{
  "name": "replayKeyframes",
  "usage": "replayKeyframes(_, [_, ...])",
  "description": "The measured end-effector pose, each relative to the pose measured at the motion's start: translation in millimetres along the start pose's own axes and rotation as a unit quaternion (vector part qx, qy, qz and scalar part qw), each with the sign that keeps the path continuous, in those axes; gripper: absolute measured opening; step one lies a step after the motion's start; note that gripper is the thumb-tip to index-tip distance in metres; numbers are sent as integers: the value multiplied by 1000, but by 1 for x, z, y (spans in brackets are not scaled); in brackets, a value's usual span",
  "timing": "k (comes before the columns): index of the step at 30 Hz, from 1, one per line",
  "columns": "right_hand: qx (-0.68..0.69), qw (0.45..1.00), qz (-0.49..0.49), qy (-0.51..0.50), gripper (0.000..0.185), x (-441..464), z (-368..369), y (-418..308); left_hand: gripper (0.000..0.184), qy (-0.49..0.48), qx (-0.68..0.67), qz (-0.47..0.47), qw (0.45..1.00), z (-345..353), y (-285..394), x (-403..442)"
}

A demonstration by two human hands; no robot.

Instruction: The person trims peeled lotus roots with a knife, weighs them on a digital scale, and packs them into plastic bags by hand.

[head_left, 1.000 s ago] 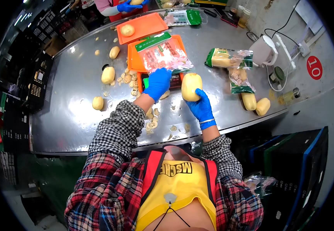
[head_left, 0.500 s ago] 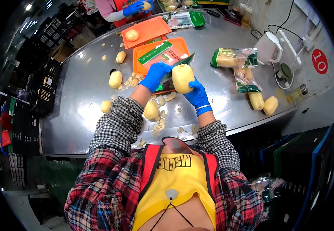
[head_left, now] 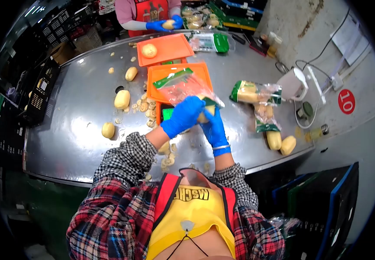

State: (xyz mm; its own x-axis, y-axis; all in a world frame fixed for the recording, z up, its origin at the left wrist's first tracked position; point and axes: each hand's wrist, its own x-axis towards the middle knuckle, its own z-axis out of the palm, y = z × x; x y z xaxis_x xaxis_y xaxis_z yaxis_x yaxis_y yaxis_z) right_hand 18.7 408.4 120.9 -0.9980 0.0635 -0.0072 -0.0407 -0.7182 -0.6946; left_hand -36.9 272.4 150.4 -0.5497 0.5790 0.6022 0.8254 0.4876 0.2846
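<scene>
Both my blue-gloved hands are close together over the near edge of an orange tray (head_left: 151, 92). My left hand (head_left: 183, 116) is closed on the mouth of a clear plastic bag (head_left: 173, 78) with green ends, which lies across the tray. In my right hand (head_left: 216, 131) is a peeled lotus root (head_left: 207, 113), gripped from below at the bag's mouth. Part of the root is hidden by my fingers and the bag's green edge. Beside the tray lie lotus root slices (head_left: 144, 106), and a green scale display (head_left: 167, 113) shows under it.
Whole lotus roots (head_left: 122, 99) lie to the left. Filled bags (head_left: 256, 92) and two roots (head_left: 274, 141) are at right, near a white jug (head_left: 292, 84). Behind stands another orange tray (head_left: 165, 48). Across the table, a co-worker's gloved hands hold a root (head_left: 168, 24).
The lotus root has gone from being held up beside the bag to the bag's mouth, mostly covered by my hands. My hands have come together. The camera view has shifted.
</scene>
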Motion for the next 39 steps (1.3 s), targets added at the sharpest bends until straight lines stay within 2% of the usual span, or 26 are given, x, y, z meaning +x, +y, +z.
replayKeyframes(1, [-82,996,16,-8,58,0,3,0,25,21,-22,11,999,-5,2,5])
replayKeyframes(2, [-262,965,-1,-9,62,-2,7,-5,22,-7,9,44,999,-14,9,9])
replayKeyframes(5, [-253,967,13,-15,61,9,14,-11,20,-82,0,25,996,-21,13,15])
replayKeyframes(6, [-103,994,27,-20,58,14,9,-3,21,-83,13,-4,996,-27,13,20])
replayKeyframes(7, [69,995,66,-34,53,17,18,1,21,-60,-12,-17,998,-29,10,23])
replayKeyframes(9, [176,982,48,-53,46,34,15,16,21,-18,-65,-50,997,-30,7,20])
replayKeyframes(13, [169,977,104,-80,38,63,16,25,21,6,68,78,995,-13,6,6])
replayKeyframes(14, [169,975,120,-84,36,68,17,28,23,73,-3,40,997,-14,-2,3])
replayKeyframes(15, [170,972,134,-90,34,75,20,30,24,90,18,2,996,-21,-11,2])
replayKeyframes(16, [-15,996,93,-7,23,80,30,18,25,107,45,-34,993,-30,-7,4])
replayKeyframes(17, [54,995,79,-28,21,90,32,27,26,123,63,-73,988,-36,-16,0])
replayKeyframes(18, [19,998,56,-8,19,96,32,35,22,156,94,-108,977,-45,-20,-2])
replayKeyframes(19, [-15,999,32,12,17,99,30,42,20,113,94,-141,979,-41,-28,-8])
replayKeyframes(21, [-25,997,70,-10,14,109,18,53,16,26,85,-208,974,-21,-44,-20])
replayKeyframes(22, [-32,995,89,-21,12,117,9,59,14,73,42,-176,981,-8,-45,-26])
replayKeyframes(24, [-169,985,33,15,12,149,-49,88,15,116,19,-86,989,-12,-7,-15])
replayKeyframes(25, [-226,974,23,23,12,145,-43,85,15,138,3,-42,990,-15,-2,-13])
replayKeyframes(30, [-391,920,0,10,13,127,-20,53,16,158,-34,-116,980,-22,-3,-12])
replayKeyframes(32, [-445,895,-10,3,13,126,-16,52,16,128,-47,-125,983,-25,-1,-13])
replayKeyframes(36, [-550,834,-39,-11,13,126,-5,50,14,136,-66,-78,985,-21,6,-15])
replayKeyframes(39, [-624,778,-74,-30,14,127,4,49,15,115,-92,-95,985,-14,9,-20])
